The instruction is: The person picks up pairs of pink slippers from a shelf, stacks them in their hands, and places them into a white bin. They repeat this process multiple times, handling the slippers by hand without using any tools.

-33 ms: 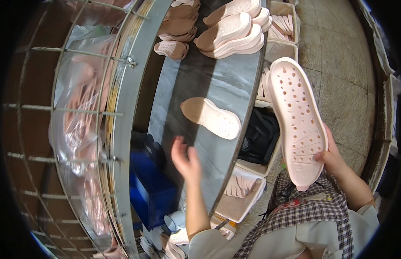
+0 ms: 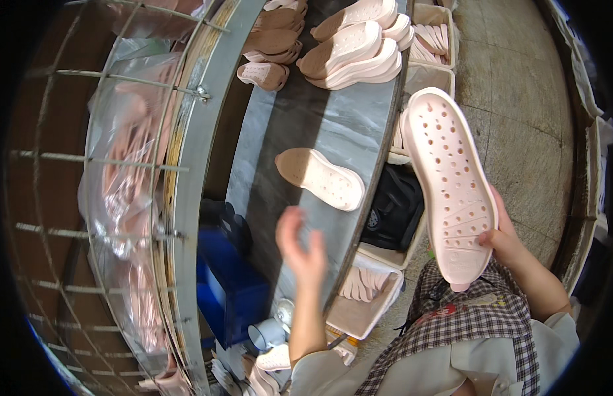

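My right hand (image 2: 508, 241) grips a pale pink shoe sole (image 2: 450, 188) by its lower right edge, thumb on the face. That sole is tilted nearly upright, its holed face showing, grooves and a small tab at the lower end. Over the grey marbled table my left hand (image 2: 301, 247) hovers with nothing in it, thumb and fingers apart. Just beyond its fingertips a second shoe sole (image 2: 322, 179) lies flat on the table (image 2: 273, 132), half in shadow. It points the tab end to the left and does not touch the hand.
Stacked soles (image 2: 351, 56) fill the table's far end, beside smaller ones (image 2: 270, 49). White bins (image 2: 379, 317) with pink strips and a black bag (image 2: 393, 208) line its right edge. A wire rack (image 2: 95, 162) with bagged pink pieces stands left; a blue bin (image 2: 230, 280) sits below.
My left hand has shifted to the right, closer to the sole on the table. The sole in my right hand has hardly moved.
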`<action>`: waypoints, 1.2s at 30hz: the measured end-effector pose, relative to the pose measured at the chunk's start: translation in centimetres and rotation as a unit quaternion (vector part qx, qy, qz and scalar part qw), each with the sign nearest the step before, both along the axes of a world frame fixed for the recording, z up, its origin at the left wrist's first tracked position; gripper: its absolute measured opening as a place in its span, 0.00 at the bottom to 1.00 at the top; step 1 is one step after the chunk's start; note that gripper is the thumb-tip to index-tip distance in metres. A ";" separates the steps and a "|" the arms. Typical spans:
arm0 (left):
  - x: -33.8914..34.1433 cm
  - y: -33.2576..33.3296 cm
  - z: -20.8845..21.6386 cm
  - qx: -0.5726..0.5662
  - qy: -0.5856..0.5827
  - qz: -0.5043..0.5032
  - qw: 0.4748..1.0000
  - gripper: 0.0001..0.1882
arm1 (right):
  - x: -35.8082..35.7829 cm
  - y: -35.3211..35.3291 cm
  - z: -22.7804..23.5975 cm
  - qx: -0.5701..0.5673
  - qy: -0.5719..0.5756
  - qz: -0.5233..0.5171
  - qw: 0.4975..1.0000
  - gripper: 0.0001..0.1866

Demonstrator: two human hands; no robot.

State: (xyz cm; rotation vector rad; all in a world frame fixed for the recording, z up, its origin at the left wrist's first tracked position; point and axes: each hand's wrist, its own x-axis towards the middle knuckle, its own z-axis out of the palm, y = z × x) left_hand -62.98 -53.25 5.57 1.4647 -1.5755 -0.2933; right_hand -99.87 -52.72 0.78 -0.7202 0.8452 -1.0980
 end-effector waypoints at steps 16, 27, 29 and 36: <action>-28.3 3.3 -4.0 0.405 0.591 -0.091 0.692 0.24 | -8.9 -2.3 4.0 -0.114 0.069 0.120 0.984 0.27; -30.1 5.3 -4.8 0.484 0.673 -0.108 0.549 0.17 | -9.7 -3.0 2.6 -0.065 0.082 0.162 0.981 0.25; -30.2 5.4 -4.6 0.483 0.680 -0.117 0.540 0.18 | -9.6 -3.0 2.8 -0.066 0.085 0.159 0.981 0.25; -30.6 5.4 -4.2 0.490 0.671 -0.144 0.537 0.20 | -9.6 -2.9 3.4 -0.032 0.080 0.154 0.984 0.24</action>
